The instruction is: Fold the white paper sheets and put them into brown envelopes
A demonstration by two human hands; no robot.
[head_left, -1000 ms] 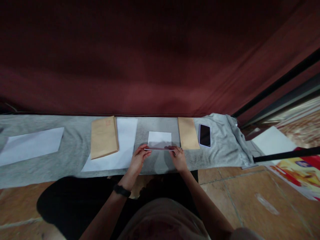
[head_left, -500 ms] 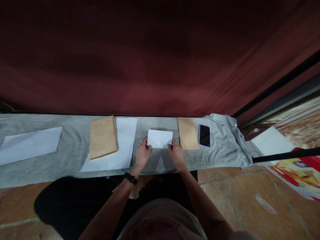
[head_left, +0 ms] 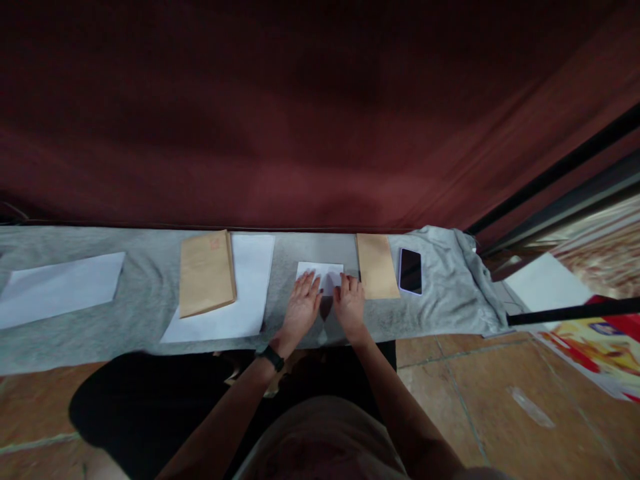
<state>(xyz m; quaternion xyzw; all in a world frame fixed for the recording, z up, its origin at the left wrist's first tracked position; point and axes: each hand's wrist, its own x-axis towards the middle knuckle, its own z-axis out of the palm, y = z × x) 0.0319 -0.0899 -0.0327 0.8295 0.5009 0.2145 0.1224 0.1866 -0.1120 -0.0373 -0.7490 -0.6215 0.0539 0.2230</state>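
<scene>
A small folded white paper [head_left: 324, 272] lies on a grey cloth [head_left: 145, 307] in front of me. My left hand [head_left: 302, 308] rests flat on the paper's left part, fingers stretched out. My right hand [head_left: 349, 304] lies flat on its right part, fingers also extended. Both palms cover most of the paper, so only its far edge shows. A black watch [head_left: 271, 358] is on my left wrist.
A brown envelope [head_left: 207, 273] lies on a white sheet [head_left: 240, 300] to the left. Another brown envelope [head_left: 377, 266] and a black phone [head_left: 411, 271] lie to the right. A white sheet [head_left: 60, 289] sits far left. A dark red curtain [head_left: 300, 113] hangs behind.
The near part of the paper was lifted and folded over away from me. My hands then moved from its side edges onto its top and now lie flat on it.
</scene>
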